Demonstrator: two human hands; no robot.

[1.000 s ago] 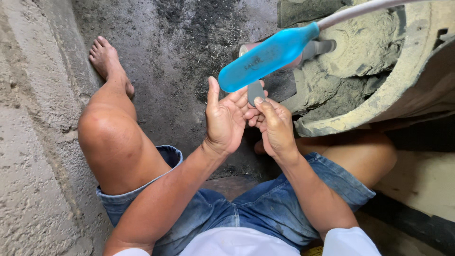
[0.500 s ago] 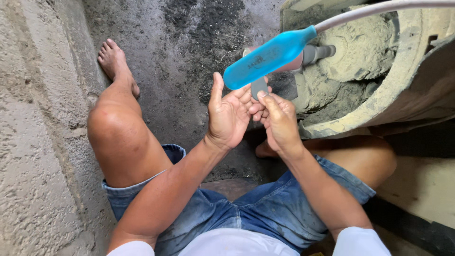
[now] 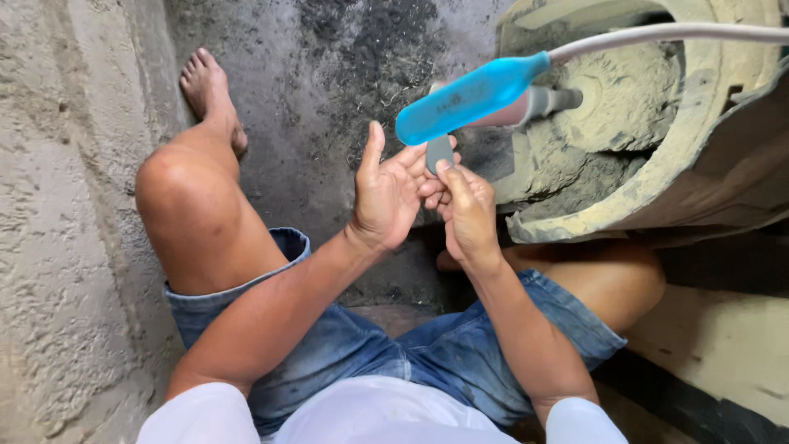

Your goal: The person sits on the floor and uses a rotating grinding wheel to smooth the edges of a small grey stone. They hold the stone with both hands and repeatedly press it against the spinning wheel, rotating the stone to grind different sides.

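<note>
My left hand and my right hand meet in front of me, above my lap. Both pinch a small grey flat piece between their fingertips. The left palm faces right with the thumb up; the right hand's fingers curl over the piece's lower part. Just above the hands hangs a blue oblong device on a white cable, close to the camera. I sit on the ground in blue denim shorts, left knee raised, bare left foot stretched ahead.
A rough cement wall runs along the left. A large round tub caked with grey mortar lies at the upper right, a trowel stuck in the mortar. Dark dusty concrete floor lies ahead.
The view has shifted slightly; the hands stay together on the grey piece with small finger movements. The blue device sits a little lower and further right.
</note>
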